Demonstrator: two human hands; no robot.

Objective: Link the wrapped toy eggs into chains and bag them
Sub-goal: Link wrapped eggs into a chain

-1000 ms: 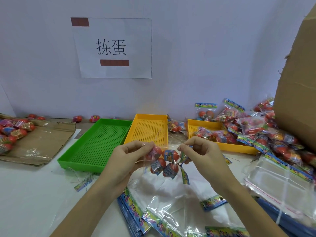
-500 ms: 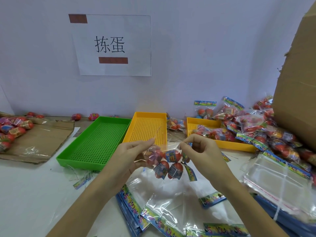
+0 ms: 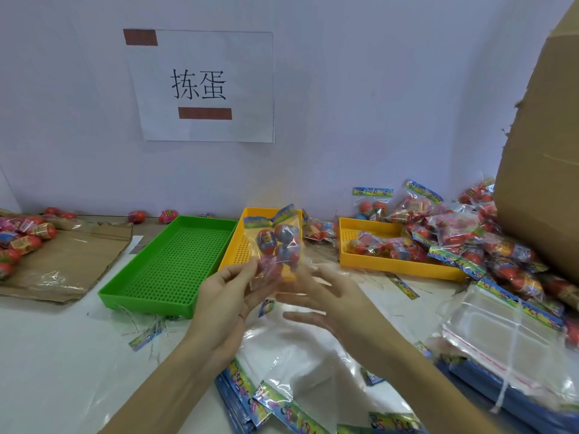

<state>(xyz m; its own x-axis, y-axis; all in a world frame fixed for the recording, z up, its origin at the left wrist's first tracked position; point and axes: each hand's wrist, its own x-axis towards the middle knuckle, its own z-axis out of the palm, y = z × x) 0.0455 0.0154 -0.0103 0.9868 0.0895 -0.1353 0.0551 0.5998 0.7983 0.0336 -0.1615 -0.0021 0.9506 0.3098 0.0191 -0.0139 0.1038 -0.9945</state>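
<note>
Both hands up | left hand pinches filled bag — right hand splayed

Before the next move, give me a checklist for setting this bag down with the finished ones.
1. Eggs are inside the held bag: ok, several show through the film.
2. Left hand has a grip on the bag's lower end: ok.
3. Right hand helps hold it: not ok, fingers are spread and motion-blurred.
4. Bag sealed: cannot tell.
5. Right yellow tray has room: ok, its near-left floor shows bare.
6. Empty bags are ready for the next chain: ok.
</note>
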